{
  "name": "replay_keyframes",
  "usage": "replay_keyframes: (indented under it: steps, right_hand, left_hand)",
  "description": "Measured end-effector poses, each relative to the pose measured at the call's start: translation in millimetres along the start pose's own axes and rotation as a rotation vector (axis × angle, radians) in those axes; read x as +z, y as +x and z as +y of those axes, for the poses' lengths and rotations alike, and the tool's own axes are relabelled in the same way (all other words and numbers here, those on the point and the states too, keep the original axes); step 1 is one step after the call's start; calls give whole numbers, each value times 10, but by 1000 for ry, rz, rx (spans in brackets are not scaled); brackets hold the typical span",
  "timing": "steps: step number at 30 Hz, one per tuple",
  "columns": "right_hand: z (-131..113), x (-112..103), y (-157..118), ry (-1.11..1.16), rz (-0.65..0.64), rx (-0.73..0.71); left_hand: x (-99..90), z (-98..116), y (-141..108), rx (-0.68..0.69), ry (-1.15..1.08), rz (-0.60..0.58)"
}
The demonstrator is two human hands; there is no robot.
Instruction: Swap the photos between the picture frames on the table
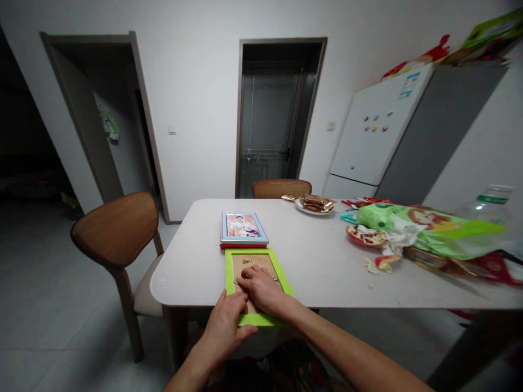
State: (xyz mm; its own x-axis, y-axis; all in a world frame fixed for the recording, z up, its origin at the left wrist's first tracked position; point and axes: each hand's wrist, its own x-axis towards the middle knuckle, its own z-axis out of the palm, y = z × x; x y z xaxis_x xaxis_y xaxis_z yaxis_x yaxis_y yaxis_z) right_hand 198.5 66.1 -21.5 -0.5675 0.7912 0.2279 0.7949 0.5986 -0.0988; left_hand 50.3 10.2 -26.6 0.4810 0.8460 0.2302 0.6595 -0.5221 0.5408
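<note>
A lime-green picture frame (284,277) lies face down at the table's near edge, its brown backing board (260,262) upward. A metal hanger (247,262) sits near the board's top, and small metal clips (276,279) show at its sides. My left hand (229,320) grips the frame's lower left side, with the thumb along the bottom edge. My right hand (265,288) rests on the backing board, fingers bent and pressed by the left clip; its fingertips are partly hidden. Just beyond lies a light-blue picture frame (244,238) with a photo, stacked on something red (244,246).
A plate (314,211) of brown-wrapped packets stands at the back of the white table (186,272). To the right are pomegranate pieces (366,236), crumpled tissue, a green plastic bag (445,228) and a clear bottle (490,206). Wooden chairs (118,226) stand left and behind.
</note>
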Motion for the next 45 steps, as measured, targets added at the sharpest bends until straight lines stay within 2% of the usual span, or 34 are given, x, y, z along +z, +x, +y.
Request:
replay_keyframes:
  steps: [4,7,9,12,15,20,32,39,42,45]
  right_hand:
    - [-27,-33,-52,-25,-18,-61]
    - [12,-48,-38,52,-7,-53]
    - [90,-44,18,133,54,24]
    - [255,-22,164,208,156,260]
    - [395,23,335,218,151,404]
    - [475,143,524,227,125,448]
    - [622,297,724,192,167,604]
    - [666,236,697,283,237,619]
    - [699,135,588,368,267,605]
    - [737,25,383,434,294,586]
  left_hand:
    - [7,-12,6,-4,13,5]
    - [19,-29,7,-1,6,14]
    - [28,-41,1,0,1,18]
    - [31,-49,-21,7,-5,25]
    - [20,-44,-47,2,-11,24]
    - [-4,-19,-69,-12,-26,21]
    - [25,-10,-70,-42,-4,29]
    - [-20,18,-108,-56,33,13]
    - [-41,95,-94,-49,78,10]
    - [28,247,-6,31,179,-31]
